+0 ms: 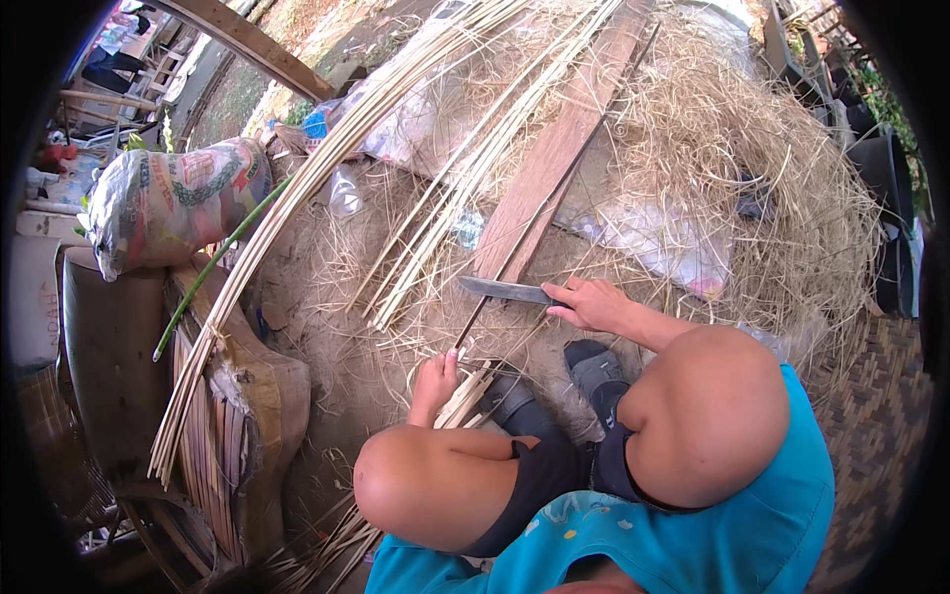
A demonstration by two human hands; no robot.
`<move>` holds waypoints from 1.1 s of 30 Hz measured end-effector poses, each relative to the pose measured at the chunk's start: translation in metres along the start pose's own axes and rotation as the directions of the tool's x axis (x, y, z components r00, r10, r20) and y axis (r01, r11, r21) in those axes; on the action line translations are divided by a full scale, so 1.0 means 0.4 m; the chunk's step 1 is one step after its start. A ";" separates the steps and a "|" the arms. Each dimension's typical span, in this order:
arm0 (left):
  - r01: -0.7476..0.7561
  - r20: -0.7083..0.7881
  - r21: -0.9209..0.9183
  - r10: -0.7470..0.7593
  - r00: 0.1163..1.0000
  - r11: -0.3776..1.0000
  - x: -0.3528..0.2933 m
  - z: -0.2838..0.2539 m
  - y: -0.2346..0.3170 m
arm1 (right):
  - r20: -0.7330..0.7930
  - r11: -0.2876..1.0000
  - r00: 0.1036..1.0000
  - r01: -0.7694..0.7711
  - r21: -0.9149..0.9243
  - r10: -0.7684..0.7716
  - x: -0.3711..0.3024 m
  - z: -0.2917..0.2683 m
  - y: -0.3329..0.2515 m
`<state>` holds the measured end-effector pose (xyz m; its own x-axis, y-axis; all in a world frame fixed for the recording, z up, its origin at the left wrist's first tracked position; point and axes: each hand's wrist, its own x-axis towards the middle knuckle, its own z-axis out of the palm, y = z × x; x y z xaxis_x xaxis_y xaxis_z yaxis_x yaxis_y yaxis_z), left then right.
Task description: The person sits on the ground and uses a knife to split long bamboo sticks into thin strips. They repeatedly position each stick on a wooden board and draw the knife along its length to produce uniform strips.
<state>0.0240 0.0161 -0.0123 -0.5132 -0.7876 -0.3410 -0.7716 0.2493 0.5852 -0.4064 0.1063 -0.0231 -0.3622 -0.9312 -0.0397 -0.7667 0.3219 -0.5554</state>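
Note:
My right hand (592, 303) is closed round the dark handle of a knife (503, 289). Its grey blade points left and crosses a long, thin, dark strip (566, 178), perhaps bamboo. The near end of that strip is pinched in my left hand (432, 384), just in front of my left knee. From there it runs away from me along a brown wooden board (554, 163). Whether the blade's edge touches the strip or only passes over it, I cannot tell. Several pale split strips (465, 398) lie on the ground beside my left hand.
Curly shavings (732, 129) pile up at the right. Pale strips (435, 238) lie left of the board. A long tied bundle of strips (287, 203) leans across a torn brown container (259, 396). Behind it rests a stuffed sack (178, 203) with a green stalk (213, 262) nearby.

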 end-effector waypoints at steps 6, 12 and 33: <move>0.115 0.011 0.030 -0.116 0.993 0.993 -0.079 -0.026 -0.091 | 0.084 0.999 0.996 0.005 0.054 -0.010 0.021 -0.026 -0.034; 0.397 0.100 0.131 -0.410 0.907 0.909 -0.231 -0.105 -0.182 | -0.150 0.965 0.977 -0.177 -0.195 0.149 0.130 -0.129 0.185; -0.063 0.036 0.296 0.055 0.998 0.953 -0.030 0.005 -0.048 | -0.343 0.931 0.897 -0.339 -0.132 0.278 0.172 -0.220 0.254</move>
<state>0.0440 0.0219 -0.0207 -0.5679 -0.7520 -0.3346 -0.8144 0.4543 0.3611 -0.5559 0.0901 -0.0092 -0.7200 -0.6876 0.0943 -0.6612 0.6383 -0.3942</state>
